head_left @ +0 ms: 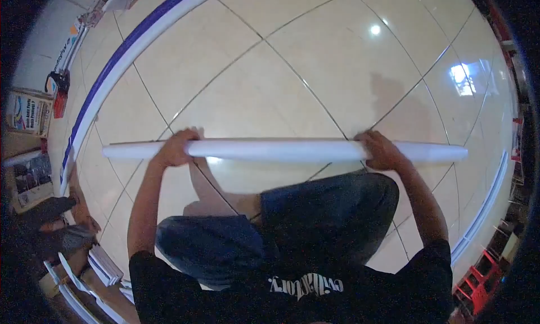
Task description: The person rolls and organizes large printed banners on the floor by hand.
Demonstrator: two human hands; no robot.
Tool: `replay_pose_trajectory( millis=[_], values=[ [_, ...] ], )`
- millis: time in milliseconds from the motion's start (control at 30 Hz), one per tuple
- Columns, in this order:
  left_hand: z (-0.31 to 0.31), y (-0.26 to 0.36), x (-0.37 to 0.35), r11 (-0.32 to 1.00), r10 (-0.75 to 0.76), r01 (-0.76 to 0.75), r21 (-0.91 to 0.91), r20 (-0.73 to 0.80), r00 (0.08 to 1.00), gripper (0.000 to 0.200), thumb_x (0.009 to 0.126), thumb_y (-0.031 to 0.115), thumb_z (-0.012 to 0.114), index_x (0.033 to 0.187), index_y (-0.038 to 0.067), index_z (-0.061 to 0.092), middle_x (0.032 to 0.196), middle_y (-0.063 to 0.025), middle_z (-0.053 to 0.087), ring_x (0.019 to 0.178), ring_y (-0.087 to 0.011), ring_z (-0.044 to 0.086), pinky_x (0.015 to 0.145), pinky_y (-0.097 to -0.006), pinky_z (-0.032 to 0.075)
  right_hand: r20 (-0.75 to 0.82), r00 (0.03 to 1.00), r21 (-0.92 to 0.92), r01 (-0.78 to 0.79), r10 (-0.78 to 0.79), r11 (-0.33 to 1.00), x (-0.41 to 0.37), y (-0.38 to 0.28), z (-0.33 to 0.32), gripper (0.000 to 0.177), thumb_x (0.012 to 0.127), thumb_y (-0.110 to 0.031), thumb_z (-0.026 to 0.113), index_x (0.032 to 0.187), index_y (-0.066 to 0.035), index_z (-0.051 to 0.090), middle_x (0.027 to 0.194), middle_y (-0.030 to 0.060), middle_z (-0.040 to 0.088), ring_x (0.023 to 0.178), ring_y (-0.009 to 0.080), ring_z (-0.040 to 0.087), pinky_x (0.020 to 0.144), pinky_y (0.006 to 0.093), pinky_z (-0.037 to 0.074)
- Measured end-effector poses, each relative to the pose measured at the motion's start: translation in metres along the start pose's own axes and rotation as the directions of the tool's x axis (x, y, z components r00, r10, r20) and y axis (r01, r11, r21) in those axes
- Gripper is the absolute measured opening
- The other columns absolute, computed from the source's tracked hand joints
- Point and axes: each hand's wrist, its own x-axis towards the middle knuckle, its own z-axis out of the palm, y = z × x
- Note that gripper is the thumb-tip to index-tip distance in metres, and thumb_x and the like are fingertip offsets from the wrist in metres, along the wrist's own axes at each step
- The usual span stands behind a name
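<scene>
A long white roll (275, 150), like rolled sheet material, lies crosswise in front of my folded legs, close over the tiled floor. My left hand (179, 148) is wrapped round it left of the middle, fingers over its far side. Toward the other end, my right hand (382, 151) grips it the same way, thumb side turned inward. Both ends of the roll stick out past my hands. A thin darker edge shows along its far side.
A long purple and white strip (129, 51) curves along the left. Another person's arm (82, 211) reaches in at the lower left, above several white panels (104, 265). On the right are a white rail (481, 214) and a red plastic item (478, 282). Shiny tiles (315, 54) reflect lights.
</scene>
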Motion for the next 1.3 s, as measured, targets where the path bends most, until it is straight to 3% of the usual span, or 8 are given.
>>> replay_pose_trajectory(
  millis=[100,300,500,667,933,1033,1167,1300],
  values=[
    [-0.019,0.005,0.005,0.984,-0.163,0.167,-0.059,0.077,0.984,0.075,0.061,0.024,0.078,0.128,0.006,0.05,0.129,-0.0184,0.05,0.124,-0.0353,0.045,0.108,-0.0444,0.034,-0.103,0.993,-0.034,-0.059,0.055,0.998,0.017,0.003,-0.024,0.063,0.06,-0.007,0.067,0.121,-0.006,0.051,0.115,0.0182,0.056,0.11,0.0363,0.052,0.099,0.0442,0.04],
    [-0.02,0.012,0.021,0.984,0.072,-0.07,0.163,-0.01,0.997,0.078,0.06,0.018,0.08,0.129,0.007,0.046,0.131,-0.0197,0.048,0.122,-0.0372,0.046,0.104,-0.0464,0.037,-0.026,0.997,-0.191,0.062,-0.068,0.98,0.012,0.024,-0.017,0.065,0.059,-0.006,0.069,0.122,-0.008,0.05,0.117,0.0155,0.054,0.113,0.034,0.05,0.099,0.0463,0.039],
    [0.006,-0.046,0.006,0.972,-0.061,0.075,0.223,-0.071,0.996,0.083,0.052,0.023,0.085,0.127,0.012,0.049,0.119,-0.0126,0.058,0.111,-0.036,0.054,0.099,-0.0461,0.042,-0.285,0.936,-0.346,-0.299,0.204,0.889,-0.047,0.07,-0.032,0.062,0.059,-0.011,0.073,0.117,-0.009,0.054,0.114,0.0136,0.056,0.11,0.0339,0.051,0.096,0.0463,0.039],
    [0.019,-0.077,-0.073,0.98,-0.075,0.121,0.157,-0.272,0.959,0.074,0.049,0.019,0.082,0.117,0.011,0.055,0.106,-0.0141,0.063,0.101,-0.0365,0.058,0.091,-0.0471,0.045,-0.422,0.907,-0.474,-0.221,0.001,0.852,-0.064,0.102,-0.038,0.051,0.06,-0.013,0.071,0.109,-0.008,0.057,0.104,0.01,0.06,0.104,0.03,0.056,0.093,0.045,0.041],
    [0.072,-0.083,-0.188,0.948,-0.2,0.282,0.147,-0.413,0.888,0.068,0.055,0.024,0.08,0.114,0.004,0.053,0.107,-0.0113,0.062,0.094,-0.0323,0.057,0.081,-0.0461,0.047,-0.439,0.869,-0.548,-0.055,-0.23,0.835,0.107,0.084,-0.076,0.047,0.064,-0.006,0.067,0.109,-0.009,0.059,0.107,0.0096,0.062,0.106,0.0269,0.057,0.099,0.0453,0.038],
    [0.041,-0.057,-0.15,0.971,-0.162,0.216,0.106,-0.375,0.913,0.065,0.064,0.028,0.075,0.118,0.002,0.05,0.113,-0.0151,0.06,0.096,-0.0344,0.055,0.084,-0.0468,0.046,-0.468,0.839,-0.559,-0.037,-0.278,0.829,0.186,0.109,-0.091,0.05,0.061,-0.007,0.069,0.11,-0.009,0.059,0.108,0.0094,0.062,0.108,0.0272,0.056,0.102,0.0462,0.037],
    [-0.021,0.006,-0.006,0.983,-0.177,0.18,0.032,-0.075,0.981,0.077,0.068,0.035,0.074,0.128,-0.002,0.043,0.122,-0.0215,0.054,0.106,-0.0392,0.053,0.092,-0.0486,0.043,-0.482,0.83,-0.43,0.056,-0.282,0.901,0.26,0.092,-0.11,0.044,0.062,-0.008,0.069,0.106,-0.01,0.062,0.104,0.0083,0.063,0.108,0.0263,0.056,0.1,0.0459,0.037],
    [-0.056,0.069,0.147,1.0,0.022,-0.023,-0.004,-0.144,0.989,0.081,0.075,0.042,0.07,0.136,-0.001,0.038,0.128,-0.0235,0.05,0.116,-0.0424,0.049,0.099,-0.0498,0.038,-0.397,0.845,-0.395,0.194,-0.358,0.898,0.306,0.044,-0.066,0.036,0.071,-0.012,0.066,0.107,-0.014,0.063,0.109,0.0073,0.06,0.111,0.0252,0.053,0.1,0.0488,0.034]
  ],
)
